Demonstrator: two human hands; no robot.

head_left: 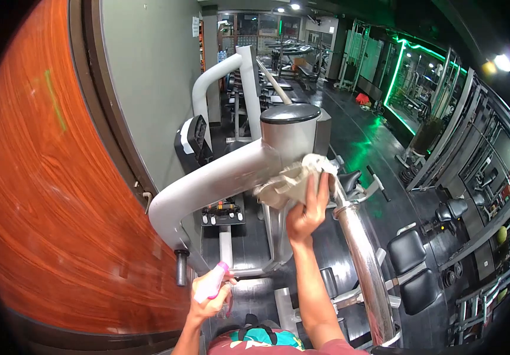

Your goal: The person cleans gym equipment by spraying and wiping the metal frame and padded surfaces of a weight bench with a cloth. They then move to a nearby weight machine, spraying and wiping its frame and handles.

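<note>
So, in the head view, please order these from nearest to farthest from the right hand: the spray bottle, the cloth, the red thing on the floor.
1. Cloth, in the right hand, against the machine.
2. Spray bottle, lower left, in the left hand.
3. Red thing, far back on the floor.

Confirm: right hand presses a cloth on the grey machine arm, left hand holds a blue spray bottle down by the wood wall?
Not quite. The head view shows the spray bottle in the left hand is pink and white, not blue. The rest holds: the right hand presses a cloth on the grey machine arm, and the bottle sits low by the wood wall.
</note>
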